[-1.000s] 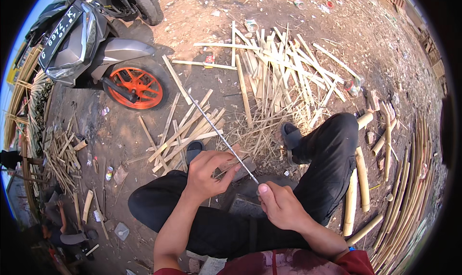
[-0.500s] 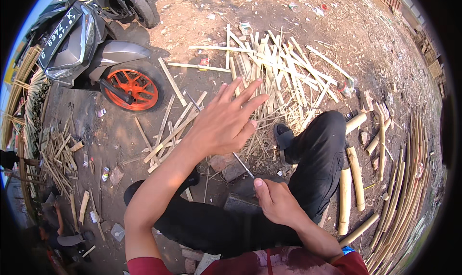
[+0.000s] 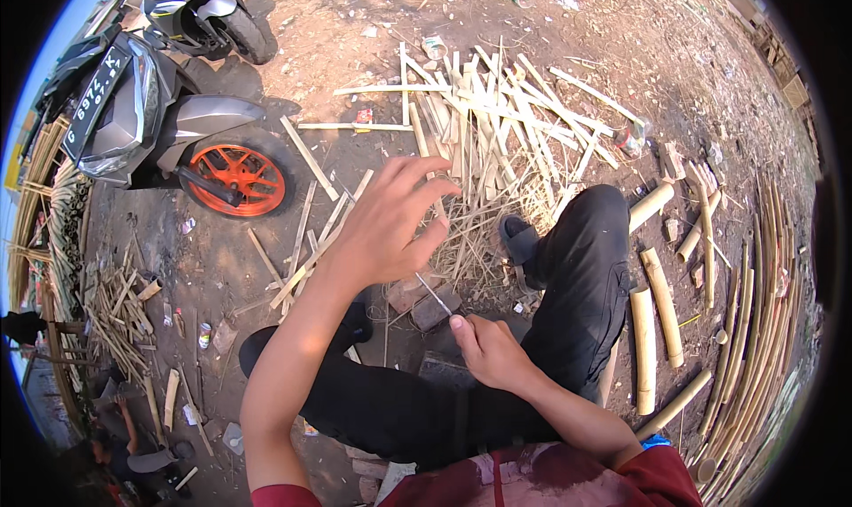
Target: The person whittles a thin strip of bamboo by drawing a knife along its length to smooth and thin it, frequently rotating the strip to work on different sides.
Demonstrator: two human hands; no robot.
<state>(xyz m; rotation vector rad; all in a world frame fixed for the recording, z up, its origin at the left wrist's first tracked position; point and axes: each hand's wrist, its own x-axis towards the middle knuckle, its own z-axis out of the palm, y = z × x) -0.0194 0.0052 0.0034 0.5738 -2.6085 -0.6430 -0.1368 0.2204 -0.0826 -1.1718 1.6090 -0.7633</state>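
My right hand (image 3: 491,352) is closed around the near end of a long thin metal tool (image 3: 433,292), perhaps a blade seen edge-on; the handle is hidden in the fist. It slants up and to the left, passing behind my left hand (image 3: 388,219). That hand is raised over it with fingers apart and slightly curled, holding nothing. Past my hands lies a loose heap of split bamboo strips (image 3: 497,117) with shavings at its near side. Below the tool, a brick (image 3: 435,307) sits on the ground between my legs.
A motorcycle with an orange front wheel (image 3: 238,180) stands at left, another motorcycle (image 3: 191,15) behind it. Cut bamboo tubes (image 3: 644,352) and long bamboo poles (image 3: 754,330) lie at right. Further strips (image 3: 120,316) are piled at left; another person (image 3: 124,445) is at lower left.
My left hand has shifted left, its fingers curling more than before. My right hand with the tool has moved slightly left and up. The whole view has shifted a little.
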